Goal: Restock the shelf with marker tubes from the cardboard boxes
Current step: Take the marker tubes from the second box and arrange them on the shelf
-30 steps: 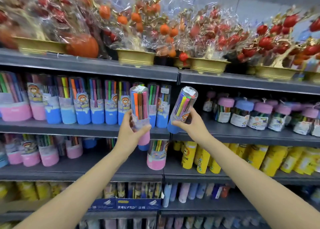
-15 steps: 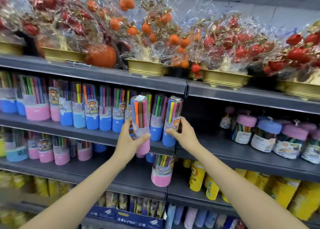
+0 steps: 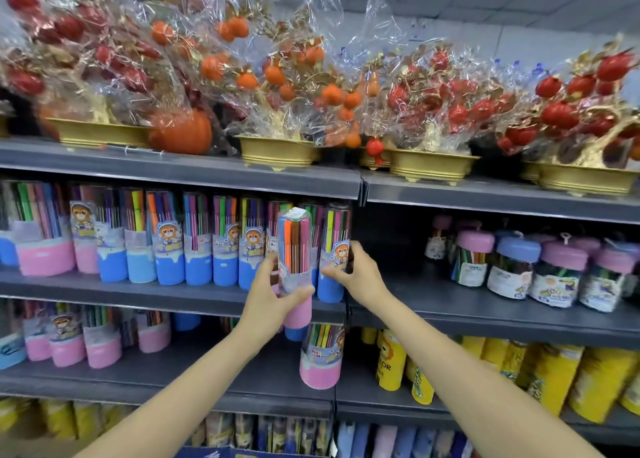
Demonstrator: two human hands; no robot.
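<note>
My left hand [image 3: 266, 298] grips a pink-based marker tube [image 3: 295, 267], held upright in front of the middle shelf [image 3: 173, 293]. My right hand [image 3: 356, 275] holds a blue-based marker tube [image 3: 333, 249] that stands on that shelf at the right end of a row of blue-based tubes [image 3: 197, 246]. Pink-based tubes [image 3: 45, 246] stand at the left end of the same row. No cardboard box is in view.
Wrapped fruit-tree ornaments in gold pots [image 3: 277, 149] fill the top shelf. Lidded marker jars [image 3: 509, 267] stand on the shelf to the right, with bare shelf between them and the tubes. Below are more pink-based tubes [image 3: 320, 357] and yellow canisters [image 3: 391, 360].
My right hand brought the blue-based tube from tilted in the air down onto the shelf at the row's right end. My left hand kept its pink-based tube in front of the shelf.
</note>
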